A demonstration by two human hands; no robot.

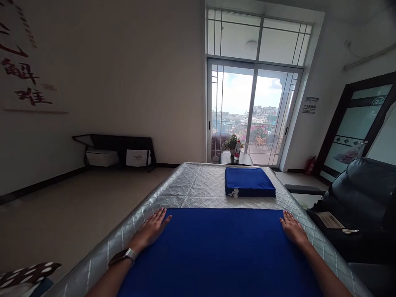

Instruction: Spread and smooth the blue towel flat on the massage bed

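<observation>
A large blue cloth (222, 251) lies flat on a table with a silver quilted cover (198, 181). My left hand (152, 227) rests at its far left corner, fingers stretched out and thumb over the cloth. At the far right corner my right hand (293, 229) lies flat, its fingertips near the edge. Neither hand grips anything. Beyond the cloth sits a folded blue stack of fabric (249, 181), with white tags (234, 193) hanging from its front left corner. The near end of the cloth runs out of view.
A black armchair (365, 198) stands close on the right, with a brown card (329, 220) on it. A small table (224, 159) with a bottle (237, 150) and plant is behind the quilted cover. Lower left, a dotted brown fabric (31, 274) shows.
</observation>
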